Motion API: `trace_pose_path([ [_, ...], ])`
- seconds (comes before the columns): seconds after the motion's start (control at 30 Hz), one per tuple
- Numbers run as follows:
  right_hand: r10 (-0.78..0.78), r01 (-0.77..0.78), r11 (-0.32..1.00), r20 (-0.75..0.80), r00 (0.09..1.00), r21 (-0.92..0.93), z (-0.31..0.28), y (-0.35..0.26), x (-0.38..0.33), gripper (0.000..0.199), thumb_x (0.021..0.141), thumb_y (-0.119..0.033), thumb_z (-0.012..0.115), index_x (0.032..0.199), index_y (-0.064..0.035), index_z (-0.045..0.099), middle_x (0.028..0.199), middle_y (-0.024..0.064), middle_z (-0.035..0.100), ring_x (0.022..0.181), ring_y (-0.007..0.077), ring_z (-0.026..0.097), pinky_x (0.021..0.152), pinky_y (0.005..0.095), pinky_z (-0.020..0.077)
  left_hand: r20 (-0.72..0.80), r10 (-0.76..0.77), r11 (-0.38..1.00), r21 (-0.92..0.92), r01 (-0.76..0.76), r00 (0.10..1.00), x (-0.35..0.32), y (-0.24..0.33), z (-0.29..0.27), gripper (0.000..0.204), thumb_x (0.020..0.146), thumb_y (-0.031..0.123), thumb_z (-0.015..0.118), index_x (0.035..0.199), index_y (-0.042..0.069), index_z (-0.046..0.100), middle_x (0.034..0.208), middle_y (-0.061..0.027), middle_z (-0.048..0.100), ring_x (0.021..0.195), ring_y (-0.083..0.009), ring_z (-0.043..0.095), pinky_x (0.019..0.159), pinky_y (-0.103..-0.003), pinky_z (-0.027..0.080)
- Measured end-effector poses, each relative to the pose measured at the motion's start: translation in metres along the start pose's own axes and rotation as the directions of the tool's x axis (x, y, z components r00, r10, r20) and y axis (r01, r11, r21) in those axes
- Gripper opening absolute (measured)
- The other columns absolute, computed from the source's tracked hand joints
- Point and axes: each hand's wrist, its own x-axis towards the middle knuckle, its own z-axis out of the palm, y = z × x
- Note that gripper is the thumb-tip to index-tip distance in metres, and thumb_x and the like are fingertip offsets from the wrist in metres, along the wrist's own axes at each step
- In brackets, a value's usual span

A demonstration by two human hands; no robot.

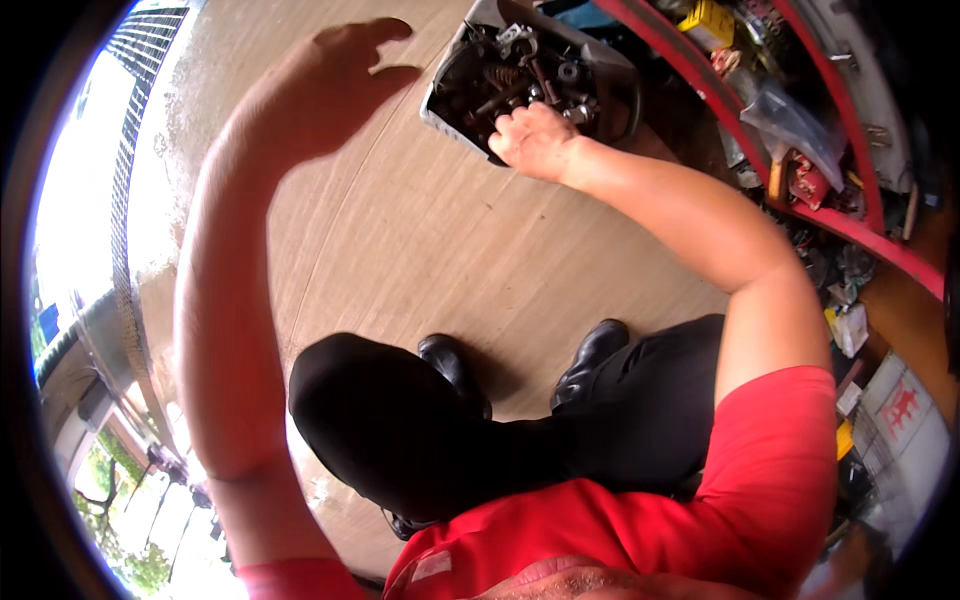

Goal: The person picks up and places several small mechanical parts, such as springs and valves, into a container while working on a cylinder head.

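The open metal engine case (530, 80) lies on the floor (430, 240) at one o'clock, its cover already off and springs and gears showing, the right hand (535, 140) curled inside among parts, the left hand (340, 85) up, empty, fingers loose.

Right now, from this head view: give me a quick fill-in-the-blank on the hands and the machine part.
1. The right hand reaches into an open metal housing that lies on the ____ floor.
2. The left hand is raised and holds ____.
3. The person wears black trousers, black shoes and a ____ shirt.
4. Red shelf rails with clutter run along the ____ side of the picture.

Missing words: wooden; nothing; red; right
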Motion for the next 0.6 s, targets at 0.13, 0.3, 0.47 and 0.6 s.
trace_pose_path([
  [0.13, -0.002, 0.002, 0.999, -0.001, 1.0, 0.049, 0.0, 0.009, -0.008, 0.01, 0.081, -0.015, 0.058, 0.082, -0.0113, 0.068, 0.081, 0.0106, 0.063, 0.08, 0.0259, 0.068, 0.069, 0.0381, 0.0542, 0.214, -0.001, 0.999, 0.036, -0.006, 0.977, 0.022, -0.023, 0.068, 0.041, 0.096, 0.028, 0.063, 0.133, 0.013, 0.057, 0.096, -0.0154, 0.07, 0.088, -0.0289, 0.068, 0.078, -0.042, 0.054],
  [0.3, 0.076, -0.037, 0.991, -0.306, 0.949, 0.131, -0.01, 0.016, 0.016, 0.011, 0.086, -0.012, 0.058, 0.092, -0.0069, 0.065, 0.104, 0.0106, 0.064, 0.088, 0.0279, 0.07, 0.071, 0.039, 0.0589, 0.413, 0.027, 0.974, 0.194, -0.117, 0.91, -0.007, 0.013, 0.179, 0.052, 0.095, 0.022, 0.06, 0.143, 0.014, 0.042, 0.098, -0.0183, 0.066, 0.092, -0.0345, 0.067, 0.078, -0.047, 0.053],
  [0.47, 0.199, -0.193, 0.976, -0.053, 0.979, 0.106, 0.005, 0.01, 0.022, 0.012, 0.088, -0.014, 0.056, 0.093, -0.008, 0.066, 0.108, 0.0118, 0.061, 0.091, 0.0294, 0.069, 0.07, 0.0411, 0.0582, 0.367, 0.075, 0.969, 0.191, -0.154, 0.927, -0.014, 0.006, 0.201, 0.053, 0.091, 0.008, 0.055, 0.142, 0.011, 0.04, 0.105, -0.0163, 0.063, 0.101, -0.0331, 0.063, 0.082, -0.045, 0.052],
  [0.6, 0.035, -0.028, 0.996, -0.098, 0.995, 0.081, -0.011, 0.014, -0.025, 0.007, 0.083, -0.013, 0.06, 0.085, -0.0104, 0.066, 0.109, 0.0052, 0.059, 0.099, 0.0239, 0.058, 0.086, 0.0371, 0.0495, 0.27, 0.197, 0.955, 0.165, -0.246, 0.943, -0.033, -0.013, 0.197, 0.053, 0.088, 0.003, 0.052, 0.14, 0.011, 0.042, 0.108, -0.0146, 0.062, 0.108, -0.0314, 0.06, 0.085, -0.044, 0.051],
])
